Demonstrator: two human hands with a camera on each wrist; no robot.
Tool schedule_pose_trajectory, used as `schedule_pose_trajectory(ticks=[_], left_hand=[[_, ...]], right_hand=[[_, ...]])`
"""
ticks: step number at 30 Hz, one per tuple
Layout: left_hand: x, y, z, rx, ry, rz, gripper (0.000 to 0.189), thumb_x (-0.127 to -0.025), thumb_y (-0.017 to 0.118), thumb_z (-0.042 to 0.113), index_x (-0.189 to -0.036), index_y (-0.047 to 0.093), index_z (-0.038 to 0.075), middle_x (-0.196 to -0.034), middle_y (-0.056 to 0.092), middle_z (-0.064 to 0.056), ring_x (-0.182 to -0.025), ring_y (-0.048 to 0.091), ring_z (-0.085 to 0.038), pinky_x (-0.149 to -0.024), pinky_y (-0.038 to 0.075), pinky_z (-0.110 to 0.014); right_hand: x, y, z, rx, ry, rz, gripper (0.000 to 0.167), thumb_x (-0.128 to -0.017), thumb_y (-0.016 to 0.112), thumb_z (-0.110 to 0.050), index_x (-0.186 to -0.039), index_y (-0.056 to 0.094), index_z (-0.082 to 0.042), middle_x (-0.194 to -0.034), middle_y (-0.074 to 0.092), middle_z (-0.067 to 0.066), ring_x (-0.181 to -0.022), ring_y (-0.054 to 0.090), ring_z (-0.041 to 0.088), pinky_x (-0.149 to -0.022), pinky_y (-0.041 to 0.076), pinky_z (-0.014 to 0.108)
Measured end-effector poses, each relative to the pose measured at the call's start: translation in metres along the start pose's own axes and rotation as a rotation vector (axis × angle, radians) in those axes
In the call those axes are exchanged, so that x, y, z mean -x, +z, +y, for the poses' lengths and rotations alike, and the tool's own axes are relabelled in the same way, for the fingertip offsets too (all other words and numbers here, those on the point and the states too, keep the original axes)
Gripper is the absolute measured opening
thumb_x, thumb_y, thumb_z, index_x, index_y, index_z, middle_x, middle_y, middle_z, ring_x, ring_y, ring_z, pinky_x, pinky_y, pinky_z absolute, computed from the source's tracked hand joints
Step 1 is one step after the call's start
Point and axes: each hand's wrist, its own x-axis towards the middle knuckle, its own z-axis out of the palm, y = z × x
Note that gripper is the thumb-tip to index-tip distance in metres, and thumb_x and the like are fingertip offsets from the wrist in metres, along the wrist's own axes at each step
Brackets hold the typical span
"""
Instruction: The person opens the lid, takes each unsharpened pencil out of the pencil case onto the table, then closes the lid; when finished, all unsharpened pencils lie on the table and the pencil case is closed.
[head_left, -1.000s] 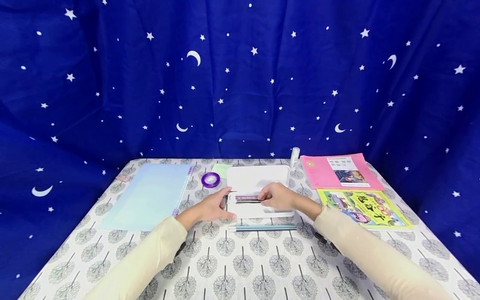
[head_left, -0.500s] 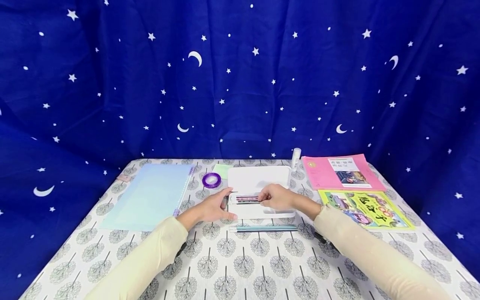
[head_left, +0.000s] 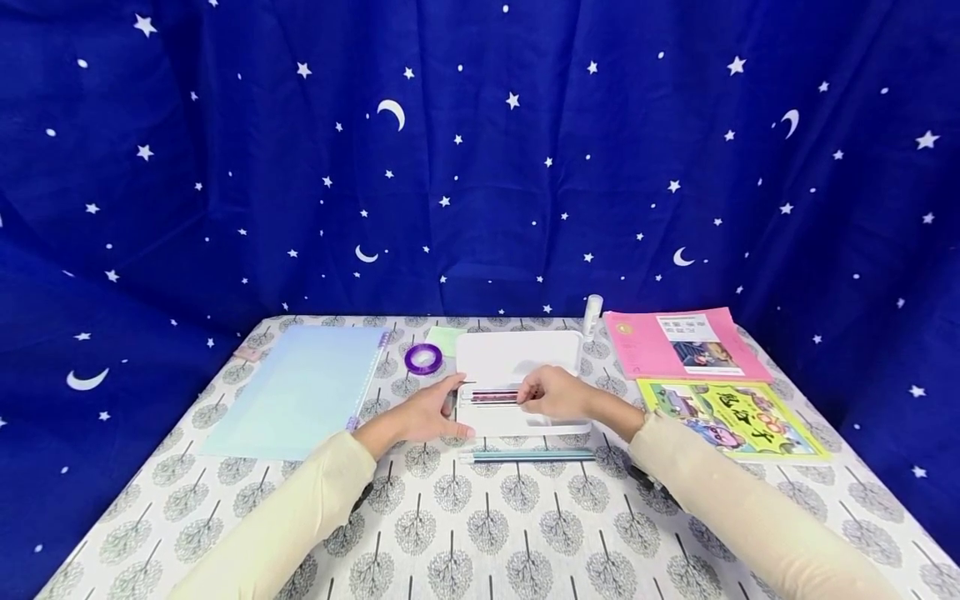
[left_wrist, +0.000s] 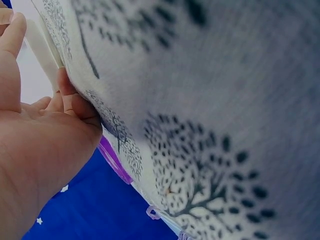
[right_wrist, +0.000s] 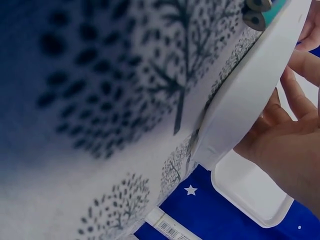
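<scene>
A white pencil case [head_left: 517,350] lies with its lid folded back at the middle of the table. My left hand [head_left: 423,415] holds its left end, thumb at the front corner and fingers toward the hinge. In the left wrist view, curled fingers [left_wrist: 75,102] meet the case's edge. Several dark and reddish pencils [head_left: 491,397] lie lengthwise inside the tray. Over the tray, my right hand [head_left: 558,393] pinches at their right ends; the fingertips are partly hidden behind the case wall [right_wrist: 245,100] in the right wrist view. Teal and blue pencils [head_left: 532,456] lie just in front.
Left of the case are a light blue ring-bound folder [head_left: 300,392], a purple ribbon roll [head_left: 423,359] and pale green paper [head_left: 445,339]. A white glue stick [head_left: 592,315] stands behind. A pink book [head_left: 645,346] and a yellow-edged picture book [head_left: 731,417] lie right.
The pencils in the tray have shifted slightly under the right fingers. Both hands stay in nearly the same place, and the case has not moved on the table.
</scene>
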Motion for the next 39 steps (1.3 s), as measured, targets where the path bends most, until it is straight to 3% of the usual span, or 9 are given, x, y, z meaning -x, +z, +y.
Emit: schedule_pose_trajectory(ticks=[15,30,39], left_hand=[[-0.001,0.001,0.000,-0.005,0.004,-0.003,0.105,-0.079,0.080,0.046,-0.159,0.019,0.016,-0.100,0.055,-0.005,-0.086,0.053,-0.019,-0.085,0.047,-0.038],[0.002,-0.002,0.000,-0.009,0.002,-0.016,0.105,-0.080,0.079,0.047,-0.159,0.018,0.016,-0.100,0.056,-0.004,-0.087,0.054,-0.018,-0.085,0.048,-0.037],[0.002,-0.003,-0.001,-0.023,-0.003,-0.012,0.103,-0.082,0.076,0.050,-0.160,0.017,0.018,-0.103,0.057,-0.003,-0.089,0.055,-0.018,-0.090,0.048,-0.041]], right_hand=[[-0.003,-0.001,-0.003,0.068,0.035,-0.049,0.004,-0.088,0.068,-0.007,-0.090,0.069,-0.004,-0.079,0.064,-0.002,-0.073,0.056,0.009,-0.073,0.050,0.026],[0.003,-0.003,-0.003,-0.004,-0.077,0.083,0.004,-0.086,0.072,-0.001,-0.091,0.071,-0.001,-0.081,0.070,-0.001,-0.073,0.064,0.009,-0.074,0.054,0.027],[0.017,-0.004,-0.018,-0.023,-0.094,0.095,0.008,-0.088,0.072,-0.005,-0.095,0.071,-0.001,-0.086,0.072,0.003,-0.077,0.065,0.012,-0.074,0.055,0.029]])
